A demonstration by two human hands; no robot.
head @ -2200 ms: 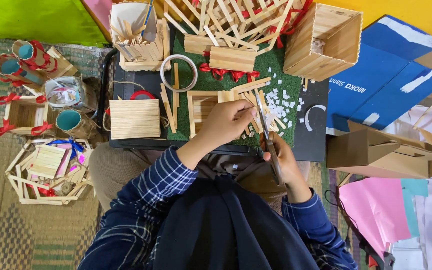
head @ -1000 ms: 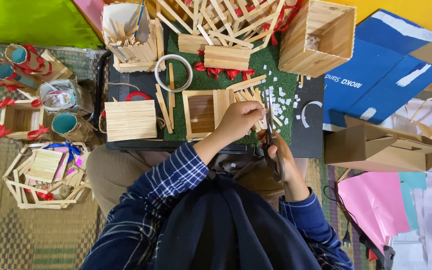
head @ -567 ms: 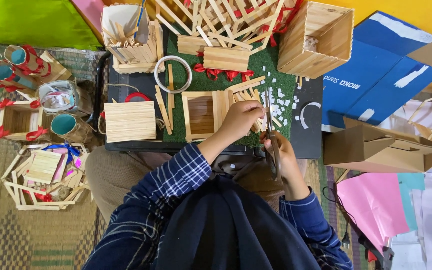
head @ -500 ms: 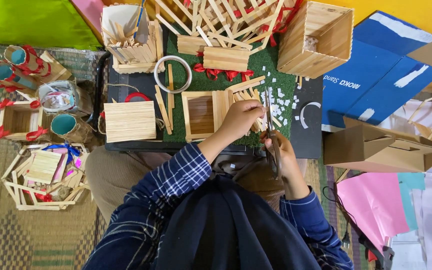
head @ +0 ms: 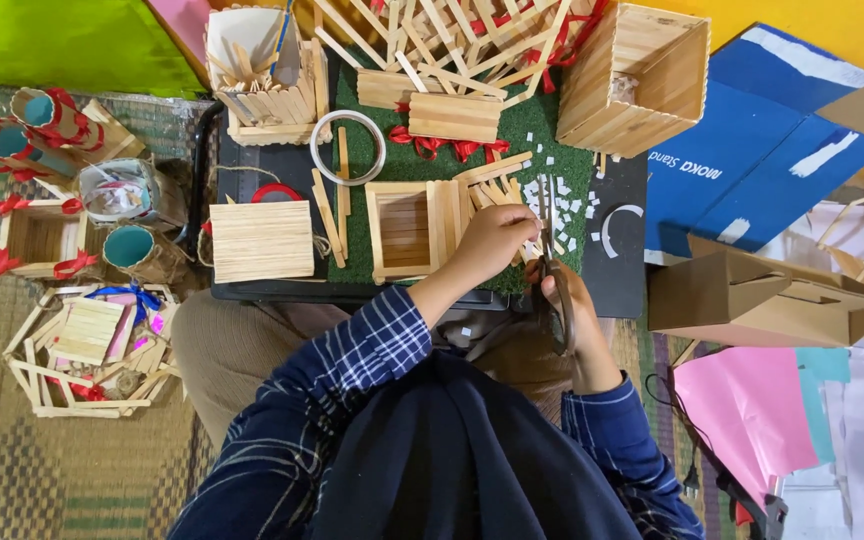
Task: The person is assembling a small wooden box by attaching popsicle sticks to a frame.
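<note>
Our left hand (head: 497, 238) pinches a thin wooden stick (head: 532, 250) over the green mat (head: 542, 130), fingers closed around it, right beside the open wooden box (head: 404, 228) that lies in the middle of the mat. Our right hand (head: 564, 300) is wrapped tight around the handles of the scissors (head: 550, 255), whose blades point up toward the stick; we cannot tell how far apart the blades stand. We judge the chief risk to be the blades, which sit so near our left fingertips that a slip could nick them. The stick could also split along its grain or shoot away among the white paper bits (head: 572, 205) scattered on the mat, and a cut made at a slant would leave a piece that fits the box badly. To the right of the mat, a blue cardboard box (head: 752, 140) with white patches and a line of white lettering lies flat at an angle. Below it a plain brown paper bag (head: 762, 300) lies on its side, unmarked as far as we can see, and a pink sheet (head: 747, 410) is spread under that.
</note>
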